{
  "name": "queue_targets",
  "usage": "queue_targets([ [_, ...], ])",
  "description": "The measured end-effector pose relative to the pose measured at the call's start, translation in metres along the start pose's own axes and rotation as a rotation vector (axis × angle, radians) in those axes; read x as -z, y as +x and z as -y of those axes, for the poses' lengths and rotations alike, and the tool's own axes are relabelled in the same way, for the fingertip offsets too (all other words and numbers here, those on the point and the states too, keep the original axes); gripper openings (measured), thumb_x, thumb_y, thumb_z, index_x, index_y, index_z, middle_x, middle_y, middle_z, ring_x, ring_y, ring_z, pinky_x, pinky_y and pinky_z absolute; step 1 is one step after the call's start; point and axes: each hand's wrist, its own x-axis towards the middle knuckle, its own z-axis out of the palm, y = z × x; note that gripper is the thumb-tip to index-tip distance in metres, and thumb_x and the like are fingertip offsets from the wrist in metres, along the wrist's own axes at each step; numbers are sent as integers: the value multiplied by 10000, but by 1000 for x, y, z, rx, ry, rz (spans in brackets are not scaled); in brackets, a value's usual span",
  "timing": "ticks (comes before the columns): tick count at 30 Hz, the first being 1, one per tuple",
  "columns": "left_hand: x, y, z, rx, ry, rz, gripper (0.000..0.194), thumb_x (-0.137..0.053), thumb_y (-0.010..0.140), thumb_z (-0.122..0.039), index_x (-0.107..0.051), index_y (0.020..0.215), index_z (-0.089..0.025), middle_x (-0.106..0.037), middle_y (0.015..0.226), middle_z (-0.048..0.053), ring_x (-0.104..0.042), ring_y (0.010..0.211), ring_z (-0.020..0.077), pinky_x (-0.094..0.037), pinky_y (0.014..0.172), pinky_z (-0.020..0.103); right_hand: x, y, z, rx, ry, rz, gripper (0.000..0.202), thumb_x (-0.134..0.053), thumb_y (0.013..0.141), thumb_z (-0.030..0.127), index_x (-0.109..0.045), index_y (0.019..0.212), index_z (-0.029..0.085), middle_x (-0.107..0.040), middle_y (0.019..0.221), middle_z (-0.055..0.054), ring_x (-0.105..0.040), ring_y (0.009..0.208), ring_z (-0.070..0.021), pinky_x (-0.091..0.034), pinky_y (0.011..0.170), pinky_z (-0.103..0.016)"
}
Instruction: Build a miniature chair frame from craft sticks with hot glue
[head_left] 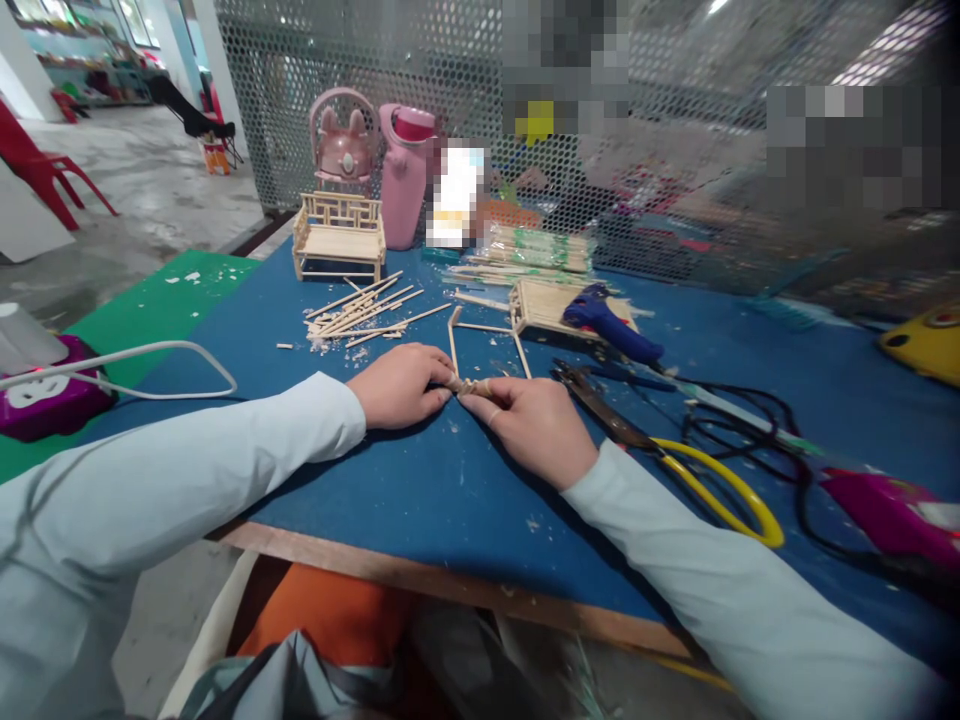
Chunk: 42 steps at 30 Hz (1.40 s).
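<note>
Near the middle of the blue table [450, 500], my left hand [403, 385] and my right hand [541, 425] meet with fingers pinched on the near side of a small wooden stick frame [484, 327]. The frame lies flat, its far corners bent inward. Fingertips hide part of what they hold. Beyond my left hand lies a loose pile of thin wooden sticks [360, 315]. A small wooden bench model [341, 245] stands behind the pile. Right of the frame, a blue glue gun [611, 325] rests against a slatted wooden piece [544, 305].
Scissors with yellow handles [720, 480] and black cables lie to the right. Purple power strips [56, 390] [892, 515] sit at both sides. A pink bottle [405, 180], a phone and bagged sticks [540, 248] stand or lie before the metal mesh [450, 60].
</note>
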Motion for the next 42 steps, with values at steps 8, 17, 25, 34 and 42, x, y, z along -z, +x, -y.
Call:
queue_targets([
  [8,1,1,-4,166,-114,-51,265,-495,745,-107,-685,921,-168,-684,959,38,-612,882,156,-453,849,277,1,0,0,31,13,12,183,-558,775,284,-723,786,206,-719,742,-21,-631,668,-164,-393,596,-242],
  [17,-2,0,-6,150,-191,-66,278,-471,739,-68,-685,887,-165,-688,939,35,-602,877,154,-447,833,273,1,-1,1,24,38,19,173,-554,778,267,-711,729,211,-711,697,-8,-619,631,-149,-384,566,-229],
  [25,1,-1,-7,91,-132,-31,264,-481,734,-81,-680,889,-160,-680,953,48,-600,894,156,-445,850,281,1,-1,0,41,16,24,190,-543,785,292,-721,792,225,-719,727,-11,-633,646,-158,-402,565,-238],
  [34,5,2,9,120,-107,-64,324,-476,735,-65,-642,1002,-145,-679,1012,61,-610,939,149,-448,871,290,5,-1,0,23,26,49,196,-551,773,267,-717,864,214,-722,843,-19,-662,742,-178,-467,683,-263],
  [42,2,1,3,107,-112,-76,252,-525,746,-156,-645,968,-146,-677,963,64,-607,887,168,-460,820,296,4,0,1,-1,39,65,209,-534,783,285,-714,824,187,-723,791,-13,-650,698,-173,-452,639,-258],
])
